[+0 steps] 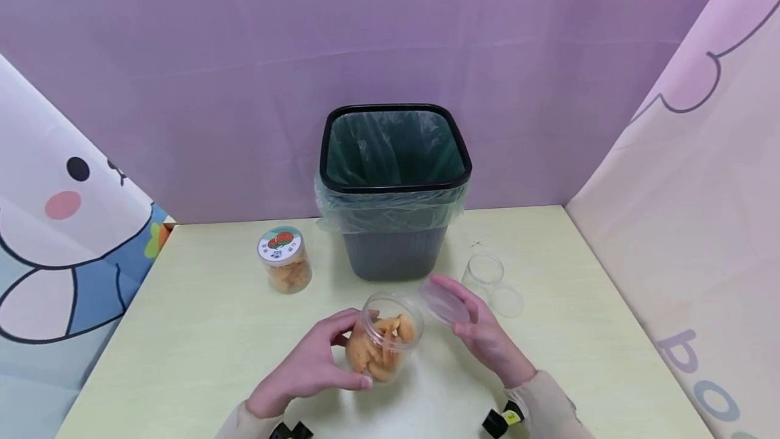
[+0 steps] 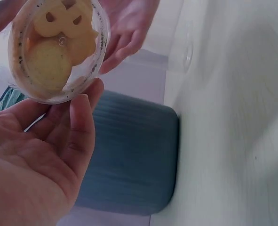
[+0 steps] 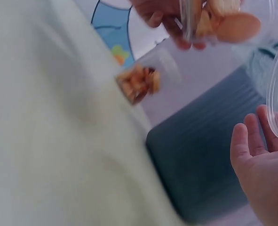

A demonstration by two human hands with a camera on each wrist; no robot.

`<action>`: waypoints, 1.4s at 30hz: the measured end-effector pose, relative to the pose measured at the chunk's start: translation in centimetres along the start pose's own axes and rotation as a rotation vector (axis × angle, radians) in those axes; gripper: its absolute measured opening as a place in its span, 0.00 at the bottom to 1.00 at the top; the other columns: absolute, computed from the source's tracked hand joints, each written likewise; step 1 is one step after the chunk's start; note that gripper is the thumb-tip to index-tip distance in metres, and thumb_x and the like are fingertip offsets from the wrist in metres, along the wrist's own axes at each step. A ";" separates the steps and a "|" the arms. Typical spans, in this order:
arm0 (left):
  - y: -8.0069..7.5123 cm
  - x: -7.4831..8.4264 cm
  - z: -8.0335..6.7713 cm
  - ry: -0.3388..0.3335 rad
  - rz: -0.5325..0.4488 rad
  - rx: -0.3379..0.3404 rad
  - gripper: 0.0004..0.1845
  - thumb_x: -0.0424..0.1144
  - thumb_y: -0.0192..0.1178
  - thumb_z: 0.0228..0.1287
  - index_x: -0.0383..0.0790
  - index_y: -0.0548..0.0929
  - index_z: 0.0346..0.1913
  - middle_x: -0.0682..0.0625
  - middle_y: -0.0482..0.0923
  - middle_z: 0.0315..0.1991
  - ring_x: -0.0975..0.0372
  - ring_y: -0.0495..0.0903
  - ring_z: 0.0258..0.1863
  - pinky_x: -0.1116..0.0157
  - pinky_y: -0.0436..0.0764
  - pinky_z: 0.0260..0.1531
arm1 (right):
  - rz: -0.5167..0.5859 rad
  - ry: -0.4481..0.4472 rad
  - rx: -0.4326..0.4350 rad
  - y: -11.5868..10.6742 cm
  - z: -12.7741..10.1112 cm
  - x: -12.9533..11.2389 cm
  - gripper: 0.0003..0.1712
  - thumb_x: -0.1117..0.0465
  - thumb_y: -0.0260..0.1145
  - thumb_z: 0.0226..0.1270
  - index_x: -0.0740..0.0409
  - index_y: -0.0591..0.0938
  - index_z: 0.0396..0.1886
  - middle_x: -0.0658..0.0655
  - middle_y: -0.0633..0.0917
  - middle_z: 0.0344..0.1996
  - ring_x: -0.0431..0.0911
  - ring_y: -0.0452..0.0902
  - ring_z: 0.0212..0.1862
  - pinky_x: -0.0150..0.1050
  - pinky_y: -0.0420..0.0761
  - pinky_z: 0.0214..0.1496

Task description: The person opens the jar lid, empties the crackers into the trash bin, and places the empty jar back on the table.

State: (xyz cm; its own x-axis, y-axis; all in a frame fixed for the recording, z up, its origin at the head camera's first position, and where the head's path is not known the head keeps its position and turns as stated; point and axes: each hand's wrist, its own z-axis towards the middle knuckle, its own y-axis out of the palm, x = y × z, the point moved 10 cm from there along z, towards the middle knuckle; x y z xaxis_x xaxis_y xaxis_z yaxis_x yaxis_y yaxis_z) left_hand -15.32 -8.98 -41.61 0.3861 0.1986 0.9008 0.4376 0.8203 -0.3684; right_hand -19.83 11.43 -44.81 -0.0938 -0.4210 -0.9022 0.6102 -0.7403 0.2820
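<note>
My left hand (image 1: 317,363) grips a clear plastic jar (image 1: 420,328) round its side, held tilted above the table. Golden cookies (image 1: 374,356) of different shapes fill much of this jar, and its mouth is uncovered. Through the jar's bottom in the left wrist view, round and cut-out cookies (image 2: 48,65) show. Just right of the mouth, my right hand (image 1: 483,336) holds a clear round lid (image 1: 443,302) between thumb and fingers, tilted and apart from the jar. The lid's rim (image 3: 272,106) also appears in the right wrist view.
A grey bin (image 1: 396,253) with a black rim and a green liner bag stands at the back middle. Left of it is a lidded cookie jar (image 1: 290,274) with a printed label. A clear, empty container (image 1: 485,268) and a clear disc (image 1: 507,301) lie right of the bin.
</note>
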 end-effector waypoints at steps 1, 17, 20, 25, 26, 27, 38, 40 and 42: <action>-0.1 -0.1 -0.1 -0.003 0.000 0.006 0.34 0.44 0.80 0.46 0.53 0.80 0.59 0.54 0.80 0.52 0.60 0.78 0.48 0.62 0.81 0.41 | -0.022 0.018 0.014 -0.5 -0.5 0.2 0.43 0.59 0.70 0.64 0.61 0.63 0.75 0.58 0.67 0.72 0.48 0.63 0.70 0.40 0.64 0.69; -6.2 -0.6 -1.4 -0.088 0.132 0.229 0.37 0.41 0.81 0.44 0.49 0.80 0.61 0.55 0.77 0.61 0.61 0.76 0.55 0.62 0.80 0.45 | -1.006 0.224 0.052 -5.2 -5.8 1.4 0.54 0.51 0.84 0.42 0.55 0.70 0.70 0.53 0.75 0.65 0.52 0.72 0.63 0.55 0.73 0.62; -8.1 0.4 -1.7 -0.065 0.184 0.289 0.40 0.38 0.81 0.44 0.46 0.77 0.65 0.55 0.78 0.60 0.63 0.76 0.53 0.63 0.80 0.44 | -1.100 0.225 0.049 -5.5 -6.1 1.4 0.55 0.50 0.85 0.39 0.57 0.70 0.69 0.56 0.75 0.64 0.54 0.72 0.62 0.56 0.74 0.61; -11.6 1.5 -1.9 -0.099 0.257 0.414 0.35 0.37 0.81 0.45 0.46 0.80 0.60 0.55 0.79 0.53 0.64 0.77 0.48 0.68 0.78 0.44 | -1.137 0.256 0.058 -6.2 -6.5 1.3 0.57 0.49 0.85 0.37 0.59 0.70 0.70 0.59 0.75 0.64 0.56 0.70 0.63 0.59 0.71 0.63; -12.2 1.6 -1.9 -0.114 0.264 0.438 0.32 0.36 0.80 0.46 0.45 0.81 0.57 0.54 0.79 0.52 0.64 0.77 0.48 0.69 0.78 0.44 | -1.139 0.260 0.060 -6.4 -6.6 1.3 0.57 0.49 0.85 0.37 0.59 0.70 0.70 0.60 0.75 0.64 0.56 0.70 0.63 0.59 0.71 0.63; -12.9 1.8 -1.9 -0.129 0.275 0.460 0.30 0.37 0.80 0.46 0.44 0.81 0.56 0.54 0.79 0.50 0.64 0.77 0.47 0.70 0.77 0.44 | -1.144 0.263 0.062 -6.6 -6.6 1.3 0.58 0.49 0.85 0.37 0.60 0.70 0.70 0.60 0.75 0.64 0.56 0.70 0.63 0.59 0.71 0.63; -17.8 4.0 -1.1 -0.262 0.359 0.613 0.33 0.47 0.76 0.54 0.45 0.76 0.63 0.52 0.77 0.54 0.62 0.72 0.49 0.69 0.73 0.44 | -1.130 0.255 0.097 -7.5 -6.9 0.9 0.56 0.49 0.84 0.40 0.60 0.70 0.71 0.59 0.75 0.65 0.59 0.69 0.66 0.60 0.66 0.67; -18.4 4.4 -0.8 -0.278 0.367 0.625 0.34 0.49 0.76 0.55 0.47 0.76 0.64 0.53 0.76 0.55 0.62 0.71 0.50 0.69 0.72 0.44 | -1.134 0.240 0.106 -7.5 -6.9 0.6 0.54 0.50 0.84 0.42 0.60 0.70 0.70 0.59 0.76 0.65 0.59 0.70 0.65 0.60 0.68 0.66; -19.0 4.9 -0.5 -0.274 0.385 0.639 0.35 0.49 0.76 0.54 0.49 0.76 0.65 0.53 0.75 0.56 0.62 0.70 0.51 0.69 0.72 0.44 | -1.150 0.219 0.108 -7.4 -6.9 0.4 0.51 0.50 0.83 0.45 0.60 0.71 0.69 0.58 0.76 0.64 0.58 0.71 0.64 0.59 0.69 0.64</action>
State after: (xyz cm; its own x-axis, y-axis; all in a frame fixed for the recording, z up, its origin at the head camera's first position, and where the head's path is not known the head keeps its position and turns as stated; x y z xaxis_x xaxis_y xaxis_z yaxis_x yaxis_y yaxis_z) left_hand -21.35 -23.80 -30.29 0.1657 0.5879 0.7917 -0.2687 0.7994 -0.5374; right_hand -18.92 20.34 -49.55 -0.4025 0.6155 -0.6777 0.1840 -0.6708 -0.7185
